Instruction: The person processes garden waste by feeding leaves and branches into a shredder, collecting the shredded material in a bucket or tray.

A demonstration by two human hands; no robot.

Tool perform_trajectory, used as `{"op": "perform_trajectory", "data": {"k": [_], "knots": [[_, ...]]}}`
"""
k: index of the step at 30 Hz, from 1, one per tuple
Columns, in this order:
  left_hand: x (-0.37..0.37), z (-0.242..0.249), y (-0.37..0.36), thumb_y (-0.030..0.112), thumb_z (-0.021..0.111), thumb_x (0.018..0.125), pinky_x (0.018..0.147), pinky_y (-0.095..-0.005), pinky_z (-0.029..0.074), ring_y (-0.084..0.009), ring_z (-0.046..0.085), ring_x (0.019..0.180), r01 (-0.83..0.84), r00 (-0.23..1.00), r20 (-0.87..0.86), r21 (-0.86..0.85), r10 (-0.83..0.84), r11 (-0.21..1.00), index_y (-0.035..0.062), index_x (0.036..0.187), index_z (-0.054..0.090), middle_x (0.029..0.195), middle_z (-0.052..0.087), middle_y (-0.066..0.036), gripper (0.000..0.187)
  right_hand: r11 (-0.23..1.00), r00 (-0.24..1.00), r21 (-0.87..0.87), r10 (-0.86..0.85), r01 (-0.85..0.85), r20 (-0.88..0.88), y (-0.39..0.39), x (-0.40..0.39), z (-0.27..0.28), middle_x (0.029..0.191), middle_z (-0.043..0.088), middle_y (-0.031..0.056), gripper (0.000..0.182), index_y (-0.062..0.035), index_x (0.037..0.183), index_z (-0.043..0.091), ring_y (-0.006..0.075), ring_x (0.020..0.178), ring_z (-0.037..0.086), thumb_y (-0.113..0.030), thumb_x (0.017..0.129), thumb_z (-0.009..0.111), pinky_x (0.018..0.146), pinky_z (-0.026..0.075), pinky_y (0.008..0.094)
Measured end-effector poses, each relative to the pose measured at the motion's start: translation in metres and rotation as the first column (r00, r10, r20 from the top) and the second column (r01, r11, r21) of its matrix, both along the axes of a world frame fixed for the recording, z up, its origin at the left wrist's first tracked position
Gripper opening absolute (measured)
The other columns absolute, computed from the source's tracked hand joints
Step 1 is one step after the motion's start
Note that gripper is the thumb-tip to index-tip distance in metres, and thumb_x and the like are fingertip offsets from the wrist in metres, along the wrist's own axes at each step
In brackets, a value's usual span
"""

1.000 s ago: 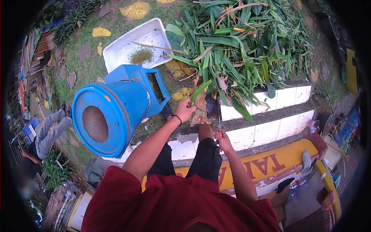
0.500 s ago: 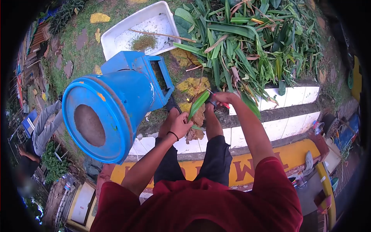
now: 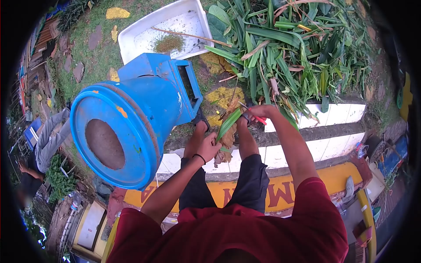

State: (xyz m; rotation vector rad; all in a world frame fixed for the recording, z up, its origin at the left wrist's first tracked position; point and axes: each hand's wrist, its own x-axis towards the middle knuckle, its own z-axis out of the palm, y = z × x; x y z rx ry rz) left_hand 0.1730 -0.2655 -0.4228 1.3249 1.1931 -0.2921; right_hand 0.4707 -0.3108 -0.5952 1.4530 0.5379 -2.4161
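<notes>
My left hand [image 3: 208, 148] is closed around the lower end of a long green leaf [image 3: 229, 125], which slants up and to the right. My right hand [image 3: 259, 112] grips a pair of scissors [image 3: 262, 119] with red handles. Their thin metal blades point up and left, close to the leaf's upper end. Dry brown leaves [image 3: 228, 138] show beneath the green leaf, between my legs. A large heap of cut green leaves [image 3: 280, 57] lies just beyond my right hand.
To my left a big blue bin [image 3: 144, 114] lies on its side. Behind it is a white tub [image 3: 131, 46] with a thin stick and small plant bits. A white-tiled ledge [image 3: 307, 147] and a yellow lettered bench [image 3: 302, 186] run near my legs. A person [image 3: 48, 136] is at far left.
The view has shifted slightly, so the bin, tub and heap sit a little differently. My hands keep their grips, and more of the red handle shows at my right hand.
</notes>
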Motion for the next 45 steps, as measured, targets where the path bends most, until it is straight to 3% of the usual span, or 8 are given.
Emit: {"op": "perform_trajectory", "data": {"k": [5,9,20,23,24,29,35,45], "knots": [[-0.003,0.000,-0.012,0.011,0.068,0.081,0.052,-0.0330,0.038,-0.0140,0.045,0.054,0.016,1.000,-0.023,-0.036,-0.017,0.999,0.0020,0.083,0.047,0.059,0.044,-0.005,0.022,0.995,0.999,0.093,0.023,-0.021,-0.024,0.014,-0.008,-0.026,0.103,0.063,0.0055,0.044,-0.0075,0.110,0.061,0.0178,0.081,0.060,-0.041,0.082,0.062,0.068,0.051,0.0403],[-0.002,0.003,-0.015,0.009,0.070,0.080,0.052,-0.0310,0.036,-0.0109,0.044,0.054,0.031,0.999,-0.040,-0.010,-0.032,0.999,0.0006,0.083,0.050,0.058,0.045,-0.005,0.022,0.981,0.984,0.083,0.171,-0.175,0.052,0.050,-0.029,0.012,0.092,0.065,0.0137,0.044,0.0011,0.106,0.066,0.0210,0.064,0.065,-0.039,0.089,0.059,0.051,0.054,0.0337],[0.000,0.042,-0.005,0.007,0.067,0.081,0.053,-0.0297,0.036,-0.0085,0.042,0.058,0.011,0.998,0.067,-0.005,-0.011,1.000,0.0009,0.083,0.048,0.062,0.042,-0.003,0.021,0.938,0.958,0.241,-0.276,0.251,0.075,0.009,0.001,0.086,0.065,0.066,0.0138,0.029,0.0074,0.082,0.065,0.0208,0.046,0.062,-0.022,0.086,0.065,0.042,0.051,0.0348],[0.012,0.073,0.001,0.008,0.065,0.083,0.054,-0.0300,0.036,-0.0078,0.041,0.059,0.033,0.991,0.128,-0.047,-0.026,0.998,0.0023,0.084,0.047,0.063,0.041,-0.001,0.019,0.807,0.800,0.586,-0.397,0.072,0.450,0.005,0.001,0.130,0.081,0.066,0.0232,0.046,0.0050,0.089,0.063,0.0348,0.078,0.068,-0.041,0.087,0.067,0.074,0.053,0.0429],[0.010,0.085,0.007,0.007,0.064,0.083,0.055,-0.0294,0.036,-0.0069,0.041,0.060,0.039,0.992,0.123,-0.066,-0.031,0.997,0.0026,0.084,0.047,0.064,0.041,0.000,0.018,0.840,0.783,0.539,-0.374,0.060,0.496,0.007,0.007,0.147,0.089,0.065,0.0249,0.053,0.0031,0.091,0.063,0.0386,0.091,0.065,-0.050,0.086,0.066,0.086,0.048,0.0432],[0.016,0.133,0.025,0.006,0.064,0.083,0.056,-0.0269,0.038,-0.0050,0.045,0.061,-0.016,0.989,0.148,-0.043,0.022,0.999,0.0024,0.084,0.051,0.064,0.046,0.000,0.013,0.783,0.676,0.606,-0.522,0.138,0.520,-0.012,0.045,0.214,0.088,0.067,0.0235,0.060,0.0030,0.097,0.065,0.0362,0.087,0.066,-0.055,0.084,0.067,0.081,0.049,0.0421],[0.029,0.222,0.053,0.001,0.058,0.088,0.060,-0.0222,0.039,-0.0017,0.048,0.069,-0.138,0.945,0.289,-0.073,0.154,0.988,0.0041,0.087,0.050,0.074,0.051,0.003,0.008,0.848,0.619,0.529,-0.394,-0.041,0.679,-0.054,0.064,0.283,0.091,0.067,0.0247,0.051,0.0001,0.091,0.064,0.0404,0.091,0.065,-0.050,0.084,0.066,0.083,0.049,0.0459],[-0.073,0.469,0.114,0.000,0.055,0.090,0.072,-0.0220,0.041,-0.0020,0.049,0.079,-0.375,0.846,0.421,0.031,0.329,0.926,0.0043,0.088,0.049,0.081,0.054,0.003,0.008,0.854,0.698,0.492,-0.250,-0.168,0.671,-0.101,0.009,0.364,0.098,0.068,0.0255,0.053,-0.0002,0.099,0.065,0.0410,0.098,0.066,-0.050,0.081,0.068,0.088,0.051,0.0456]]}}
